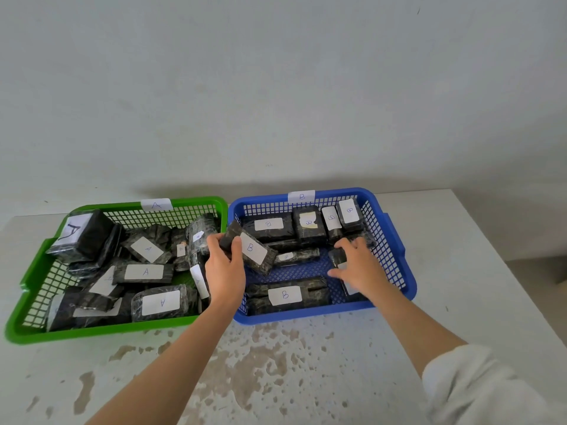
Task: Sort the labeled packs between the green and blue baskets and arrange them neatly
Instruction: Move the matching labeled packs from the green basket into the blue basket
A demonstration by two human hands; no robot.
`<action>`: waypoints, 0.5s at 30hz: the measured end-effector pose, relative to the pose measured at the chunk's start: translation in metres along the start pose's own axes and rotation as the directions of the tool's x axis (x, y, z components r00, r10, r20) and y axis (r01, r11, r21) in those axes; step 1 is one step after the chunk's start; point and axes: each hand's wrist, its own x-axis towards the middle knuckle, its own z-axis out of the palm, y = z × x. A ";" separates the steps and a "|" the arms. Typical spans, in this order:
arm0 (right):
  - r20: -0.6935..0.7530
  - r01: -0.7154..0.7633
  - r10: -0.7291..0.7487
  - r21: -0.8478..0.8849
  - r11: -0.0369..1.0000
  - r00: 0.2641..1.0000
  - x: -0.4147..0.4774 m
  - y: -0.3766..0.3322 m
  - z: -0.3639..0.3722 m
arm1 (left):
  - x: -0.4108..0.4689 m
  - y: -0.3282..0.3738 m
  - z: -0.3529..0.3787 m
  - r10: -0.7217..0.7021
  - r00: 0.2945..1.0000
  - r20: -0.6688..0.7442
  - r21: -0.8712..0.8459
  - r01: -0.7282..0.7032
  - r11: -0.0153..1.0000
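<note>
A green basket tagged A sits on the left and holds several dark wrapped packs with white A labels. To its right stands a blue basket tagged B, with several B packs inside. My left hand grips a dark pack labelled B above the seam between the two baskets, tilted over the blue basket's left side. My right hand is inside the blue basket's right part, fingers curled round a small dark pack. A long B pack lies along the blue basket's front wall.
Both baskets stand on a white table with brown worn patches near me. A pale wall rises behind. The table's right edge runs diagonally past the blue basket. A white sleeve covers my right upper arm.
</note>
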 end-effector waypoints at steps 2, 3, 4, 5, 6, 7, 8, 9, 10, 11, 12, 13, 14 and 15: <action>-0.054 -0.031 0.028 -0.061 0.998 0.998 -0.005 -0.004 0.009 | 0.000 0.000 0.000 -0.002 1.000 0.003 0.000 0.002 1.000; -0.082 -0.054 0.047 -0.087 0.995 0.995 -0.006 -0.004 0.011 | 0.000 0.000 0.000 -0.002 1.000 0.004 0.000 0.002 1.000; -0.108 -0.082 0.071 -0.095 0.992 0.992 -0.006 -0.005 0.010 | 0.000 0.000 0.000 -0.003 1.000 0.004 0.003 0.003 1.000; -0.137 -0.110 0.099 -0.077 0.991 0.986 -0.006 -0.005 0.008 | 0.000 0.000 0.000 -0.003 1.000 0.004 0.006 0.003 1.000; -0.176 -0.137 0.130 -0.025 0.990 0.976 -0.006 -0.004 0.006 | 0.000 0.000 0.000 0.001 1.000 0.004 0.008 -0.001 1.000; -0.215 -0.162 0.168 0.048 0.986 0.962 -0.006 -0.003 0.002 | -0.001 0.000 0.000 0.005 1.000 0.004 0.009 -0.005 1.000; -0.244 -0.187 0.210 0.114 0.976 0.947 -0.006 -0.001 -0.002 | -0.001 0.000 0.000 0.008 1.000 0.003 0.013 -0.008 1.000; -0.253 -0.212 0.243 0.144 0.967 0.937 -0.007 0.002 -0.005 | -0.001 0.000 0.000 0.008 1.000 0.001 0.017 -0.008 1.000; -0.240 -0.239 0.265 0.130 0.962 0.934 -0.007 0.004 -0.008 | -0.002 0.000 0.000 0.007 1.000 -0.002 0.022 -0.007 1.000; -0.216 -0.265 0.279 0.092 0.960 0.936 -0.008 0.006 -0.009 | -0.002 0.001 0.001 0.006 1.000 -0.004 0.027 -0.005 1.000; -0.193 -0.284 0.289 0.054 0.957 0.938 -0.008 0.007 -0.010 | -0.002 0.001 0.001 0.005 1.000 -0.006 0.029 -0.005 1.000; -0.175 -0.291 0.291 0.025 0.956 0.941 -0.007 0.006 -0.011 | -0.003 0.001 0.002 0.006 1.000 -0.008 0.030 -0.006 1.000; -0.162 -0.290 0.287 0.006 0.957 0.944 -0.007 0.005 -0.012 | -0.003 0.001 0.002 0.008 1.000 -0.010 0.032 -0.008 0.999; -0.146 -0.291 0.287 -0.009 0.957 0.947 -0.005 0.003 -0.014 | -0.003 0.001 0.002 0.009 1.000 -0.011 0.035 -0.008 0.999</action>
